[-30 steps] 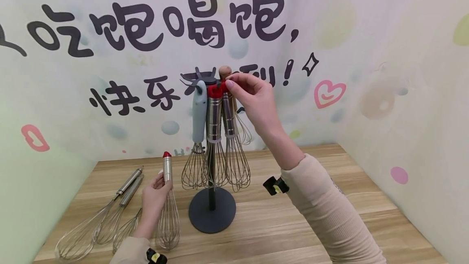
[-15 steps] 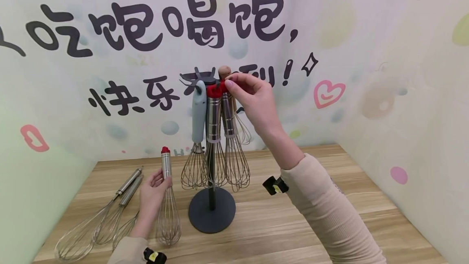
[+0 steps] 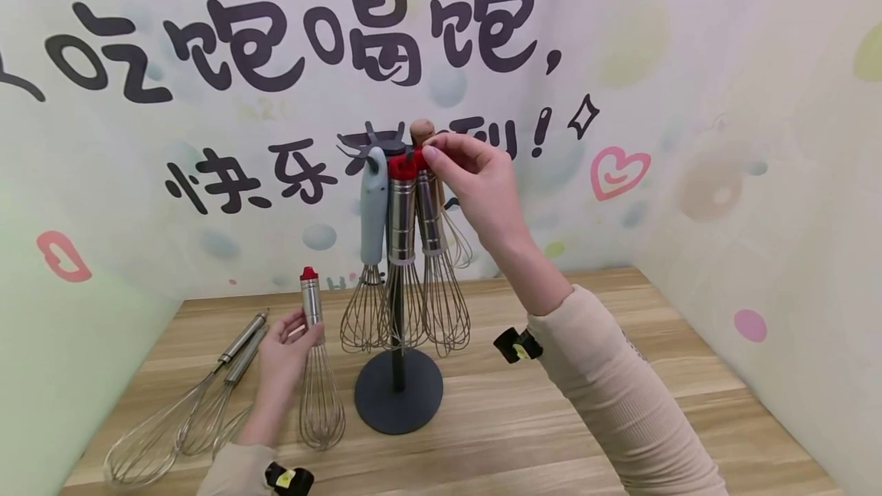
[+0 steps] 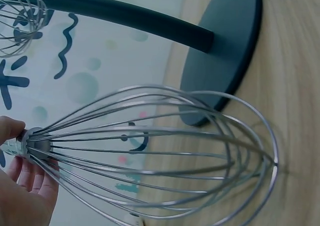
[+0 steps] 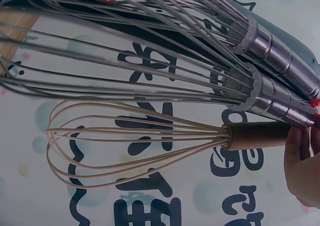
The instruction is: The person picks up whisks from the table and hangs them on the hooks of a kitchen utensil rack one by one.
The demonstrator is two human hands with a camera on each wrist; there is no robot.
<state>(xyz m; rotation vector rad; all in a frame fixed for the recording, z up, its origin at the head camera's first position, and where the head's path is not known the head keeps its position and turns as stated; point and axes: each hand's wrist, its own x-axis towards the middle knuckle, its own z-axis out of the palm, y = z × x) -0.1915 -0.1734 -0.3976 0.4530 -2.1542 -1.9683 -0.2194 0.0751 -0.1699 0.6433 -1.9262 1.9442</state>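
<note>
- The red-tipped whisk [image 3: 319, 364] I hold is near upright, red end up, left of the black stand [image 3: 400, 413]; wires touching the tabletop [image 3: 551, 419], I can't tell.
- My left hand [image 3: 284, 352], the nearer, grips its lower handle.
- My right hand [image 3: 482, 186], higher and farther right, pinches the hanging steel whisk [image 3: 430, 217] by its red cap.

From here I see a wood-grain tabletop [image 3: 544, 419] carrying a black whisk stand [image 3: 399, 408], metal balloon whisks [image 3: 243, 338] lying left of it.

Glossy metal whisk [image 3: 312, 305], wood-grained tabletop [image 3: 510, 419] (matt)
</note>
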